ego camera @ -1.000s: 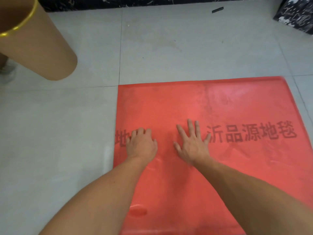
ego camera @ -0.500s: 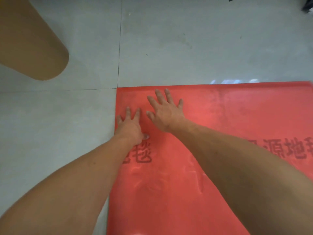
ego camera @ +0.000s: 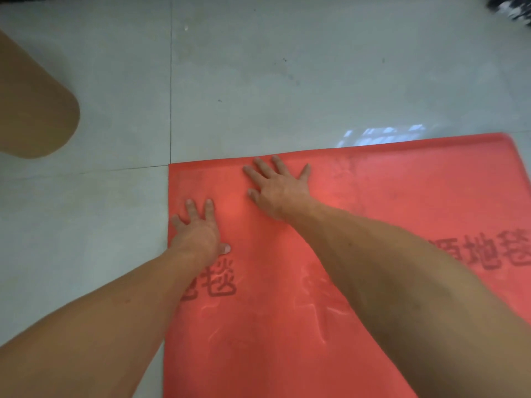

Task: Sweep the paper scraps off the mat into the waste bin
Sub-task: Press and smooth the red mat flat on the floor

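A red mat with dark printed characters lies on the grey tiled floor. My left hand rests flat on the mat near its left edge, fingers spread and holding nothing. My right hand lies flat further up, its fingertips at the mat's far edge, also holding nothing. I see no paper scraps on the mat or the floor. A tan cylindrical waste bin stands on the floor at the far left, well apart from both hands.
Grey floor tiles stretch beyond the mat's far edge, with a bright reflection next to it. A dark patterned object shows at the top right corner.
Both hands slid forward across the mat toward its far left corner. The view has shifted with them, so the printed characters now lie nearer to me.
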The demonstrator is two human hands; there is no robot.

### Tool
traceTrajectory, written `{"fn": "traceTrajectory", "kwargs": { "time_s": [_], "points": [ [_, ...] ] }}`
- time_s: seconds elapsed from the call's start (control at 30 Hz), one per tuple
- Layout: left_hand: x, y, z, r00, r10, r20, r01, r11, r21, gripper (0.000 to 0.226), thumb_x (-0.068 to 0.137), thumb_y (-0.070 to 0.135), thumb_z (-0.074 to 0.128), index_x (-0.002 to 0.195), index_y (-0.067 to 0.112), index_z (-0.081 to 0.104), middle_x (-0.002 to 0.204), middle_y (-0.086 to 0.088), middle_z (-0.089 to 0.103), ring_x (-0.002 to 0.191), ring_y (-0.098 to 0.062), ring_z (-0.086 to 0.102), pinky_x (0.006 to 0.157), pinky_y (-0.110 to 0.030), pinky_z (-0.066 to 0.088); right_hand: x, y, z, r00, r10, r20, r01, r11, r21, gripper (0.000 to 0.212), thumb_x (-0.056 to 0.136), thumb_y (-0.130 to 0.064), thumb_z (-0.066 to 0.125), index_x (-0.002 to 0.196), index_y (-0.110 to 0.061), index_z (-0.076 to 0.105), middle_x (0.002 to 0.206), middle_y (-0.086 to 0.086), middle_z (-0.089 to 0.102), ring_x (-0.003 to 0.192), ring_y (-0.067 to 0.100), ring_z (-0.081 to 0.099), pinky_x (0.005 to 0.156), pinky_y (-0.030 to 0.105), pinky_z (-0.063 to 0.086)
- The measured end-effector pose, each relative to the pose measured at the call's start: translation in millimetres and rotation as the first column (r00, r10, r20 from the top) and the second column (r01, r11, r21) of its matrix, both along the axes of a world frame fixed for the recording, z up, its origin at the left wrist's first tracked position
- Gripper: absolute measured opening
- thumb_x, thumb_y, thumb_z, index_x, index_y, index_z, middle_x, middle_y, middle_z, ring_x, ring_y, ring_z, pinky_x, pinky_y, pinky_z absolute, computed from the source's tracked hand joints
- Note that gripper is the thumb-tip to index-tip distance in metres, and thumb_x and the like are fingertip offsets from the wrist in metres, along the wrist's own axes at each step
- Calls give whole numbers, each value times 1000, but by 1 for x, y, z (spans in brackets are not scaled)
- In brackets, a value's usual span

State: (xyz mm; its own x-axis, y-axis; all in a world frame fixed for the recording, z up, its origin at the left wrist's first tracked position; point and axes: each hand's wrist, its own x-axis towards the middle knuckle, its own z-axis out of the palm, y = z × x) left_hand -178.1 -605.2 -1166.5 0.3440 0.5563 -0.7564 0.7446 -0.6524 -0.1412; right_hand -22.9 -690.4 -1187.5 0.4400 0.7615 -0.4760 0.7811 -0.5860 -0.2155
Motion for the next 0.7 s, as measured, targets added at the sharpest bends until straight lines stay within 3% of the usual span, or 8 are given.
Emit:
{"fn": "traceTrajectory", "kwargs": {
  "time_s": [0.37, 0.53, 0.6, 0.63, 0.7],
  "points": [
    [2, 0, -2, 996, -37, -79, 40, 998, 45, 113, 87, 55, 60, 150, 18, -26, 159, -21, -22, 145, -51, 5, 117, -53, 19, 101, -114, -5, 979, -198, 53, 197, 980, 19, 66, 97, -62, 23, 155, -38, 3, 164, -13, -4, 151, 19, -8, 112, 69, 2],
    [14, -9, 8, 986, -38, -163, 50, 996, 72, 113, 87, 51, 63, 152, 12, -21, 159, -23, -18, 144, -48, 15, 116, -48, 24, 103, -140, -10, 947, -305, 99, 305, 952, 15, 72, 92, -70, 24, 153, -44, -2, 163, -14, -10, 149, 19, -16, 105, 77, -1],
    [29, -13, 16, 969, -84, -231, 109, 989, 98, 96, 92, 42, 59, 154, 4, -4, 161, -23, -1, 144, -41, 23, 115, -45, 30, 101, -141, -13, 944, -318, 91, 317, 948, 33, 72, 92, -70, 25, 153, -44, -1, 163, -14, -10, 149, 20, -17, 104, 78, -2],
    [39, -13, 18, 968, -149, -204, 175, 978, 117, 77, 95, 36, 53, 151, -1, 17, 158, -22, 18, 141, -37, 31, 113, -42, 33, 102, -140, -14, 942, -322, 89, 320, 947, 43, 72, 92, -70, 25, 153, -43, 0, 163, -13, -9, 149, 20, -16, 104, 79, -2],
    [55, -13, 16, 959, -283, 10, 275, 939, 206, 51, 95, 34, 45, 134, 0, 49, 143, -18, 47, 133, -32, 42, 110, -42, 36, 105, -139, -14, 944, -319, 82, 316, 947, 50, 72, 91, -69, 27, 154, -43, 2, 163, -13, -7, 150, 19, -14, 103, 80, -1]
  ]
}}
